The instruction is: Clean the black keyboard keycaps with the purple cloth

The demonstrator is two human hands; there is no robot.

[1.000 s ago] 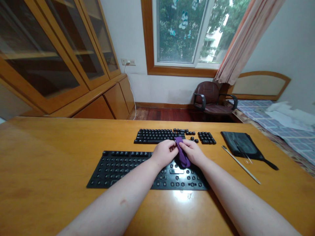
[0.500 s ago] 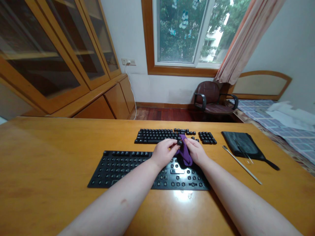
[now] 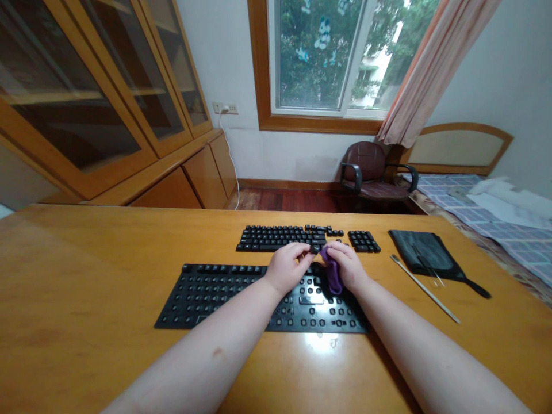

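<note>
My left hand pinches a small black keycap between thumb and fingers, above the far edge of a black keyboard base with most of its keys off. My right hand is closed on a purple cloth and presses it against the keycap. Just beyond the hands, rows of loose black keycaps lie laid out on the wooden desk, with a smaller block of keycaps to the right.
A black pouch, a thin metal rod and a dark-handled tool lie on the desk's right side. Behind the desk stand a brown armchair, wooden cabinets at the left and a bed at the right.
Both hands have shifted slightly away from me. The purple cloth, earlier hanging long between the hands, is now bunched in my right hand against the keycap.
</note>
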